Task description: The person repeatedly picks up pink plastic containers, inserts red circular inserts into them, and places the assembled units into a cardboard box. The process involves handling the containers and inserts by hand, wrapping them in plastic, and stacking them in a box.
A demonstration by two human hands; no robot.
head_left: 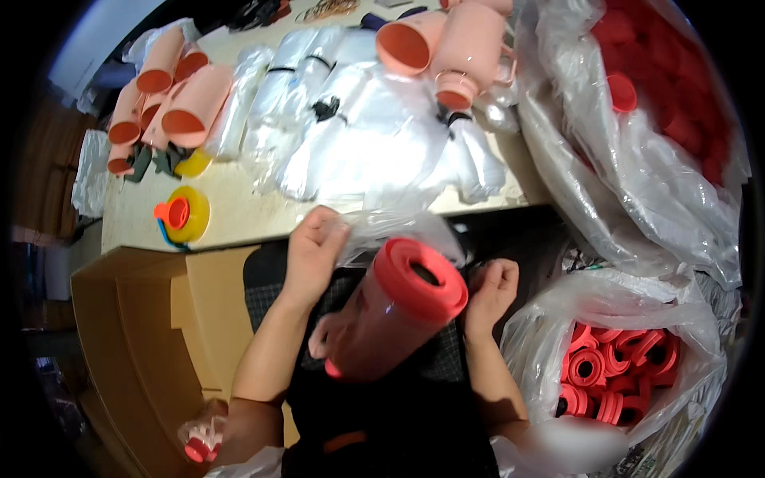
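A pink tumbler [382, 327] with a red lid [418, 279] and a side handle stands tilted at my lap, between my forearms. Beyond its lid stretches a clear plastic bag [390, 227]. My left hand [317, 243] is closed, pinching the bag's left end. To the right of the lid, my right hand [492, 295] has its fingers curled together close to the bag's right end; what is in them, if anything, is hidden. Neither hand grips the tumbler.
An open cardboard box [127, 319] at the left holds a wrapped item. Clear bag bundles [374, 135], pink tumblers [199, 103] and a yellow tape roll [191, 213] lie on the table [127, 231]. At right stand plastic sacks, one holding red lids [613, 358], another red pieces [669, 80].
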